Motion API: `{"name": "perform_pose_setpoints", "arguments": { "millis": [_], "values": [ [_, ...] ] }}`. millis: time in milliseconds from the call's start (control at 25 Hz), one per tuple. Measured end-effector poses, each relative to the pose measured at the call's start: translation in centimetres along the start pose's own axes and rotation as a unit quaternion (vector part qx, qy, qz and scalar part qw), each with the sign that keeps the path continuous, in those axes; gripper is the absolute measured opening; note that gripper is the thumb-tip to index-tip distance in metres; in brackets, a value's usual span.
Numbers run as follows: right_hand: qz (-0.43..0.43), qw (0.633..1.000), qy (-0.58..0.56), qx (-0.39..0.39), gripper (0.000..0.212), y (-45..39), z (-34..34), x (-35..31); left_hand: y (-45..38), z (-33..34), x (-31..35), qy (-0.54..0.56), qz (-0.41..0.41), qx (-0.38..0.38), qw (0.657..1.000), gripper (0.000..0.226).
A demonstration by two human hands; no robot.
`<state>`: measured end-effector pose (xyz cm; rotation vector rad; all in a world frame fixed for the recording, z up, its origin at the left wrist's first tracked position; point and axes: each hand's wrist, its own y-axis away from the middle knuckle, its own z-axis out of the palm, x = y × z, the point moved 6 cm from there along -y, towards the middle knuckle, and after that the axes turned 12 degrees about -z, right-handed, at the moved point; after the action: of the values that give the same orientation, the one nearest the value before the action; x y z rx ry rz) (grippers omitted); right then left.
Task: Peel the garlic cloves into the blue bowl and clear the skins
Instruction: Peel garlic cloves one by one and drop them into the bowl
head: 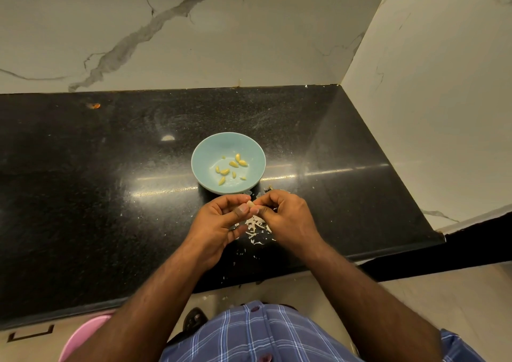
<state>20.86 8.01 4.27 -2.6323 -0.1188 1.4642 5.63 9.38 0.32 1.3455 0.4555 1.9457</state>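
A blue bowl [202,151] stands on the black counter [110,167] with several peeled yellow garlic cloves [233,164] lying in it. Just in front of the bowl, my left hand [219,223] and my right hand [285,217] meet. Between their fingertips they pinch one pale garlic clove [250,203]. A heap of white garlic skins [256,227] lies on the counter under and between my hands, partly hidden by them.
Marble walls [415,112] close the counter at the back and on the right. Loose skin flakes [239,252] trail toward the counter's front edge. A pink round object [83,334] sits below the counter at the lower left.
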Motion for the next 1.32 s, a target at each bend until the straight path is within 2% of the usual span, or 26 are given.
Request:
{"name": "perform_pose_setpoints", "arguments": {
  "millis": [80,240,320,480,680,840,920,1080,1200,1320],
  "values": [
    [0.004,1.000,-0.016,-0.003,0.002,-0.1,0.0,0.0,0.0,-0.1,0.1,-0.009,-0.002,0.002,1.000,0.024],
    [0.086,0.979,-0.187,-0.008,0.009,0.0,0.6,0.5,0.2,0.0,0.4,-0.021,0.012,0.003,1.000,0.024],
    [0.118,0.966,-0.229,-0.001,0.009,0.0,0.7,0.8,0.4,0.3,0.6,-0.025,0.023,0.002,0.999,0.024],
    [0.119,0.968,-0.220,0.001,0.006,-0.2,0.8,1.0,0.6,0.4,1.0,-0.029,0.052,0.012,0.998,0.010],
    [0.142,0.953,-0.266,0.033,0.008,-0.1,0.6,1.4,0.8,0.0,0.8,-0.023,0.046,0.037,0.998,0.012],
    [0.159,0.941,-0.299,0.028,0.003,0.1,0.7,1.7,0.9,0.0,0.8,-0.008,0.035,0.037,0.999,0.012],
    [0.152,0.943,-0.296,0.024,0.008,0.0,0.8,1.9,1.0,-0.2,0.8,-0.015,0.035,0.045,0.998,0.012],
    [0.140,0.965,-0.223,-0.013,0.016,0.2,1.7,2.2,1.1,-1.8,1.1,-0.007,0.041,0.076,0.996,0.013],
    [0.078,0.991,-0.042,-0.101,0.014,0.0,3.8,1.2,1.3,-3.0,1.6,0.000,0.047,0.092,0.995,0.013],
    [-0.009,0.981,0.099,-0.168,0.015,-0.7,6.5,-0.7,1.7,-3.8,1.7,0.001,0.050,0.104,0.993,0.014]
  ]
}}
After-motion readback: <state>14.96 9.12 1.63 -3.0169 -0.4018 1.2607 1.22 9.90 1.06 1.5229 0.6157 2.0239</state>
